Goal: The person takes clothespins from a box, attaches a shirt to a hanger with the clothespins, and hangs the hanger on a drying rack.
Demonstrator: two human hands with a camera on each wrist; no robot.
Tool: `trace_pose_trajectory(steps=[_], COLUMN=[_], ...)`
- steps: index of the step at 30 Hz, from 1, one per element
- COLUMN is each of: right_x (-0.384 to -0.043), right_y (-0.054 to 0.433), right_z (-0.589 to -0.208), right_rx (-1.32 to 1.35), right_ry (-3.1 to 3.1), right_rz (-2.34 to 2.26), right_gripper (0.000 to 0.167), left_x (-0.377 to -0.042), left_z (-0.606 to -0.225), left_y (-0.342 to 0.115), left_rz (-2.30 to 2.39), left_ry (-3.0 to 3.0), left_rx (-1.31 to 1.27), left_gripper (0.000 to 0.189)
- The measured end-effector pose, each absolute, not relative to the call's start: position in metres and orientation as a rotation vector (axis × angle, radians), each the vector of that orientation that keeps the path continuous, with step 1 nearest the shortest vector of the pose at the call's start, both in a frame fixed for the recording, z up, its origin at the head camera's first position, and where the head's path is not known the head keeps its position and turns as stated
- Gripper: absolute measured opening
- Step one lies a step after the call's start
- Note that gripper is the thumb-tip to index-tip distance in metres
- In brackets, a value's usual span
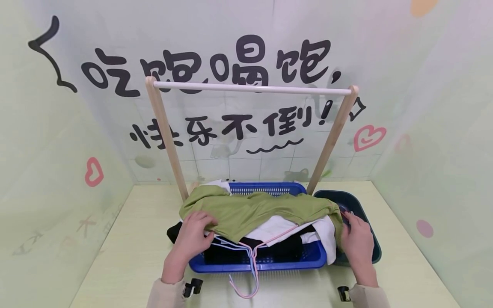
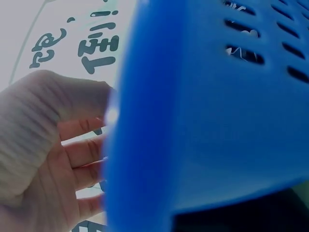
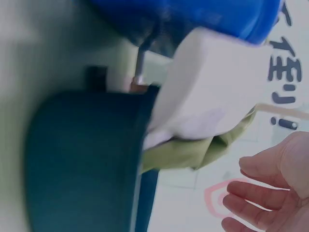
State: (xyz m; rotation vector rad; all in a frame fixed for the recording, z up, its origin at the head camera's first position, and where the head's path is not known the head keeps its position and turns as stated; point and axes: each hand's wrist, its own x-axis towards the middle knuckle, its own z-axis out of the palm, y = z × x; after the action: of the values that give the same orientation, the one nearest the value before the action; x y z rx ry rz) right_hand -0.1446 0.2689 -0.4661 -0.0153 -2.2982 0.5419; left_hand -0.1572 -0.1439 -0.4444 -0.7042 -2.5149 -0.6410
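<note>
An olive-green garment (image 1: 246, 209) lies spread over the blue basket (image 1: 265, 268), on top of white cloth (image 1: 275, 226) and black cloth (image 1: 283, 250). A pink hanger (image 1: 275, 236) and a light blue hanger (image 1: 227, 245) overlap there, their hooks reaching past the basket's front rim. My left hand (image 1: 194, 233) is at the garment's left edge, thumb and forefinger apart; in the left wrist view the basket rim covers its fingertips. At the garment's right end is my right hand (image 1: 358, 237), fingers loosely spread with nothing between them in the right wrist view (image 3: 270, 193).
Behind the basket stands a rack with wooden posts (image 1: 327, 149) and a white crossbar (image 1: 250, 88). A dark green bin (image 1: 375, 239) sits at the right, partly behind my right hand. The pale tabletop (image 1: 127, 244) meets printed walls at the back and sides.
</note>
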Motion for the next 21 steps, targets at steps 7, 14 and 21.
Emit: trace_pose_trajectory(steps=[7, 14, 21], right_x=[-0.149, -0.16, -0.172], right_y=[0.287, 0.306, 0.317], right_z=[-0.472, -0.484, -0.496], right_rx=[-0.098, -0.119, -0.064], right_ry=[-2.522, -2.765, -2.955], right_rz=[0.56, 0.49, 0.467], right_gripper=[0.029, 0.029, 0.026], left_x=[-0.159, -0.161, -0.163], left_z=[-0.446, -0.445, -0.445], left_y=[-0.146, -0.144, -0.147], left_rz=[-0.618, -0.581, -0.569], left_ry=[-2.504, -2.529, -2.547], left_rx=[-0.687, -0.688, -0.704], left_gripper=[0.021, 0.017, 0.018])
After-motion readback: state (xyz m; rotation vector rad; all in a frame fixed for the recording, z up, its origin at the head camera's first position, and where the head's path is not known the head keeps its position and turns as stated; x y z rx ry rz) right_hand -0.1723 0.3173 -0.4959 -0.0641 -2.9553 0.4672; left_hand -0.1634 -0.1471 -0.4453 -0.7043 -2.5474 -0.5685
